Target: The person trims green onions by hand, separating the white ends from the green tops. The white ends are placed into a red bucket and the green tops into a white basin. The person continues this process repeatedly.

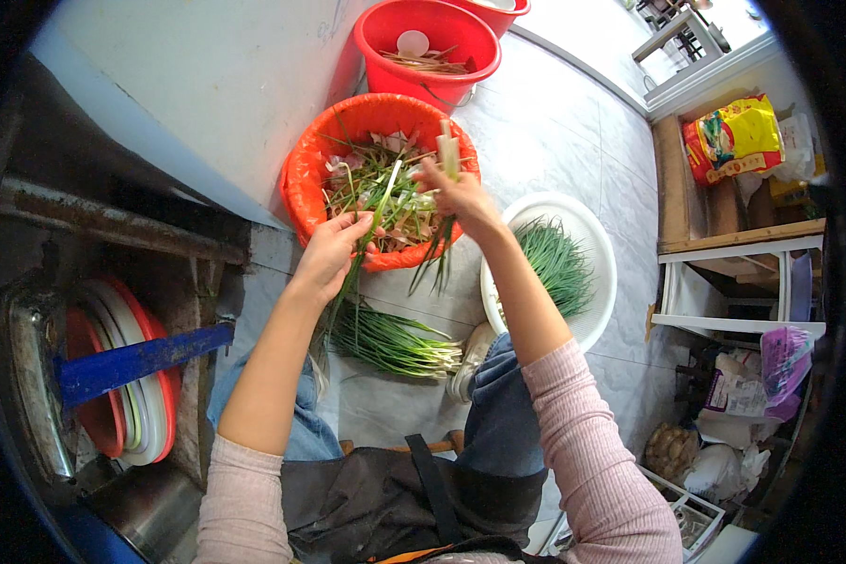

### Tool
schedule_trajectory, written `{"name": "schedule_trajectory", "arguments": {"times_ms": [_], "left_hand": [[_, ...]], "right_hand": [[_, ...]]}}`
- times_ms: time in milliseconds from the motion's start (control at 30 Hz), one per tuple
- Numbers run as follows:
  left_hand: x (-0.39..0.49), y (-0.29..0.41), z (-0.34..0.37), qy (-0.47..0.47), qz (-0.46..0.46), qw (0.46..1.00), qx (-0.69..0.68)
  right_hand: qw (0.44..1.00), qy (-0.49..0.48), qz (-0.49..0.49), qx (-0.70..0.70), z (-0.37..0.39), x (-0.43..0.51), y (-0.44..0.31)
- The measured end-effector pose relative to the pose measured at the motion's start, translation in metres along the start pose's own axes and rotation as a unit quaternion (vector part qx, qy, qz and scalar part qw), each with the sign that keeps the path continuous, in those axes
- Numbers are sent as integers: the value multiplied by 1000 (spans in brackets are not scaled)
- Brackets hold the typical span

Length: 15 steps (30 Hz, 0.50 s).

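Thin green stalks, chives or young scallions [386, 199], are pinched between the thumb and fingers of my left hand [331, 255], one pale end pointing up. My right hand [467, 201] grips a small bunch of the same greens [448, 149], white ends upward and green tips hanging below. Both hands are over the near part of a bin lined with a red-orange plastic bag [303, 173]. Inside it lie loose trimmings [402, 204], green and papery. On the floor between my feet rests a pile of the greens [395, 344]. More greens [553, 264] fill part of a white plastic basket [608, 282] at the right.
Behind the bin stands a red bucket [402, 77] holding thin sticks and a round white item. At left, plastic basins [137, 366] are stacked on edge by a blue bar [148, 358]. Shelving [740, 243] with bags and packages lines the right side.
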State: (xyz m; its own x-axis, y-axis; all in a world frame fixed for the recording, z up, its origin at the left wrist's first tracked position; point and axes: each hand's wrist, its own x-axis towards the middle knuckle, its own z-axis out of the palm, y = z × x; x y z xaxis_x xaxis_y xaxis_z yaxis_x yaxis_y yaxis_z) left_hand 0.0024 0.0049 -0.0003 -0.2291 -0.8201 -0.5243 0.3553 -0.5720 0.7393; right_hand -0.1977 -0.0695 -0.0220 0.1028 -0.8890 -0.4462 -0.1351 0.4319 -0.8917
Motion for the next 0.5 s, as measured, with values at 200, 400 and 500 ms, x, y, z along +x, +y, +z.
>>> {"name": "schedule_trajectory", "arguments": {"times_ms": [200, 400, 500], "left_hand": [[-1, 1, 3, -62, -55, 993, -81], [-3, 4, 1, -47, -57, 996, -45], [-4, 4, 1, -36, -49, 998, 4]], "right_hand": [[983, -131, 14, 129, 23, -13, 0], [974, -66, 42, 213, 9, -8, -4], [977, -82, 53, 190, 9, -13, -7]]}}
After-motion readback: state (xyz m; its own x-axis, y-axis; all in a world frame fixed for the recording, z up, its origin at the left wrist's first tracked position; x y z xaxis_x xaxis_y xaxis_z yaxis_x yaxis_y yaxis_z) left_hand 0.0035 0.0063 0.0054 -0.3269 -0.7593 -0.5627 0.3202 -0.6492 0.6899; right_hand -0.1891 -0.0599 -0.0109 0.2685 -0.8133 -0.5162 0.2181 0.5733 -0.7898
